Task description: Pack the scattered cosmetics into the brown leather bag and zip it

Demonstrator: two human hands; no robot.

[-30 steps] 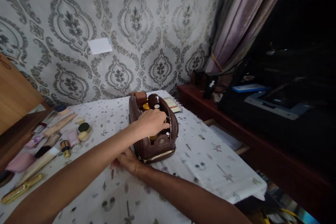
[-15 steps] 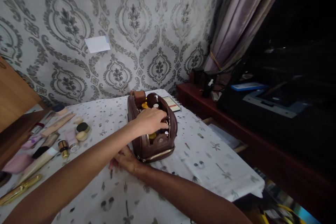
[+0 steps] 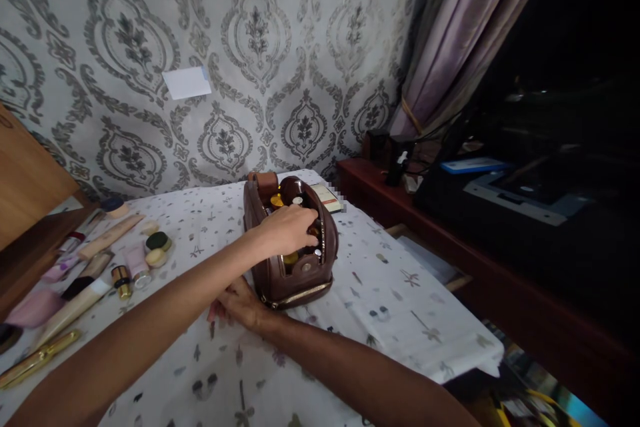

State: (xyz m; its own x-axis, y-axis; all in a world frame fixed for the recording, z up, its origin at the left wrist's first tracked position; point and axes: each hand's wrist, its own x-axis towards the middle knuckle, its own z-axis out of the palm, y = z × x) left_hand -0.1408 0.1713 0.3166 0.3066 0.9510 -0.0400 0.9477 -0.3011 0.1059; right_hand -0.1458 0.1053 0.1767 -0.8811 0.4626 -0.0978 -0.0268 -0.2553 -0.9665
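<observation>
A brown leather toiletry bag (image 3: pixel 295 283) stands unzipped on the cloth, with several small bottles and caps inside, one with a yellow cap (image 3: pixel 277 200). Over its opening bends my left hand (image 3: pixel 289 225), fingers curled down into the bag. Their tips and whatever they pinch are hidden. My right hand (image 3: pixel 240 303) crosses beneath my left forearm and lies low beside the bag's left side. Its fingers look curled, partly covered by the forearm, and I cannot make out anything held in them.
Cosmetics lie at the left: a pink tube (image 3: pixel 136 263), a gold-based bottle (image 3: pixel 121 281), a dark-lidded jar (image 3: pixel 159 241) and a gold pen-like item (image 3: pixel 43 359). A small box (image 3: pixel 327 197) sits behind the bag. A dark red cabinet (image 3: pixel 367 193) borders the table's right side.
My left fingers have shifted slightly inside the bag's opening. The bag and my right hand stay in nearly the same place.
</observation>
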